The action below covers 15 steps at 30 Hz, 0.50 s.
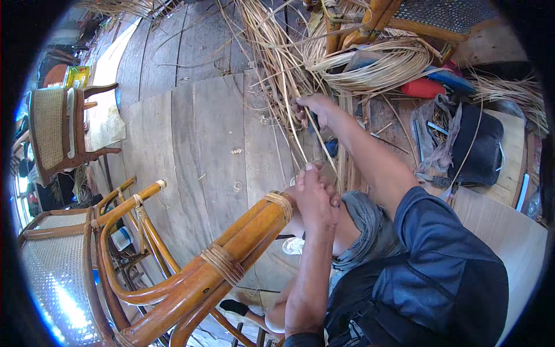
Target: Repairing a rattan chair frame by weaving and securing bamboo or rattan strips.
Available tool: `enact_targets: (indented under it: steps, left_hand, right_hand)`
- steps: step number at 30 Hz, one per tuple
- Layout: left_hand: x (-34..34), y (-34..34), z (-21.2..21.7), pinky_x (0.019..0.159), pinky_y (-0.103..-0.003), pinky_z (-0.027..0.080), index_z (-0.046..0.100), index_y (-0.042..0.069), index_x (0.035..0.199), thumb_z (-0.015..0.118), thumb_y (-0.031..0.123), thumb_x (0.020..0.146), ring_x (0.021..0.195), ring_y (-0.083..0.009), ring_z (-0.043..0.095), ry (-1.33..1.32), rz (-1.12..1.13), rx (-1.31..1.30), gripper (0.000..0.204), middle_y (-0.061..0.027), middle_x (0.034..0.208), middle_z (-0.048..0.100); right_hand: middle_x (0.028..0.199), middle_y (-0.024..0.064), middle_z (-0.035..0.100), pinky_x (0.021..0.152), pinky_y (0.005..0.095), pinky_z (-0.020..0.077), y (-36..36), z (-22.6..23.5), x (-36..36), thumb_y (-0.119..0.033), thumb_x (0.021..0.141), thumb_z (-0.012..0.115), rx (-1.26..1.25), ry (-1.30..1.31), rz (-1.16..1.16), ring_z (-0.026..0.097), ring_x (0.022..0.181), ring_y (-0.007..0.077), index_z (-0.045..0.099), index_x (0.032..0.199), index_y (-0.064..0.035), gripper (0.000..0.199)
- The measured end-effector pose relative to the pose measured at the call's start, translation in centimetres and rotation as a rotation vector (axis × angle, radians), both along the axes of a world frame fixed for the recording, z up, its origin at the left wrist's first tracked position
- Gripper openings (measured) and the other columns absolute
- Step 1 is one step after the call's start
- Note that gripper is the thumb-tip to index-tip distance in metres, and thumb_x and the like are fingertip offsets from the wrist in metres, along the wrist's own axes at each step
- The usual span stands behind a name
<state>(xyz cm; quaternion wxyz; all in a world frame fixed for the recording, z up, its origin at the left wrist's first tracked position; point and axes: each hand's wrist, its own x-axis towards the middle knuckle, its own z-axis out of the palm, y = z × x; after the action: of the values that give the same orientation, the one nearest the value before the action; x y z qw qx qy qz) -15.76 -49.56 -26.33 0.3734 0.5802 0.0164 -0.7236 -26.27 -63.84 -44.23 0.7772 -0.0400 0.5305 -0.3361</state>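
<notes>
My left hand (317, 198) is closed, pinching a pale rattan strip (295, 134) beside the end of a glossy brown rattan furniture frame (254, 228). Wrapped cane binding (280, 205) circles that end, close to my left wrist and fingers. A second cane binding (222, 264) sits lower down the same poles. Farther out, my right hand (315, 111) closes its fingers on the strip, which runs between both hands. Part of my right fingers is hidden, and other loose strands pass next to them.
Loose rattan strands (272, 52) and a coiled bundle (381, 69) lie at the top. A cane-backed chair (49, 127) stands at left, a cane-panelled seat (55, 283) below it. On the right are a black bag-like item (478, 144), clear plastic (433, 133) and a red object (423, 88).
</notes>
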Motion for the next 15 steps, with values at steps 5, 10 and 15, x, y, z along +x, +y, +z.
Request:
enact_targets:
  steps: [5,10,15]
  left_hand:
    - [0.9,-0.5,-0.8,0.033,-0.023,0.026,0.047,0.009,0.089,0.043,0.027,0.089,0.038,-0.0072,0.031,0.015,0.054,0.013,0.019,0.0036,0.056,0.035]
    - [0.8,-0.7,-0.6,0.034,-0.023,0.026,0.047,0.009,0.083,0.042,0.03,0.088,0.038,-0.0076,0.029,0.051,0.066,0.051,0.023,0.004,0.053,0.033]
    - [1.1,-0.5,-0.4,0.034,-0.024,0.026,0.045,0.011,0.077,0.042,0.031,0.087,0.037,-0.0078,0.028,0.108,0.095,0.079,0.024,0.0044,0.051,0.031]
  right_hand:
    - [0.071,0.0006,0.057,0.044,0.0276,0.0416,0.8,0.6,0.5,-0.021,0.087,0.051,-0.083,-0.13,-0.056,0.05,0.053,0.0115,0.056,0.091,-0.0086,0.014]
    - [0.066,0.0005,0.052,0.043,0.0281,0.0402,0.7,-0.3,0.2,-0.021,0.087,0.051,-0.024,-0.178,-0.116,0.048,0.052,0.0114,0.055,0.088,-0.0079,0.014]
    - [0.064,0.001,0.051,0.041,0.0275,0.0384,0.4,-0.8,1.1,-0.024,0.086,0.052,0.024,0.036,-0.125,0.048,0.051,0.011,0.055,0.085,-0.0078,0.017]
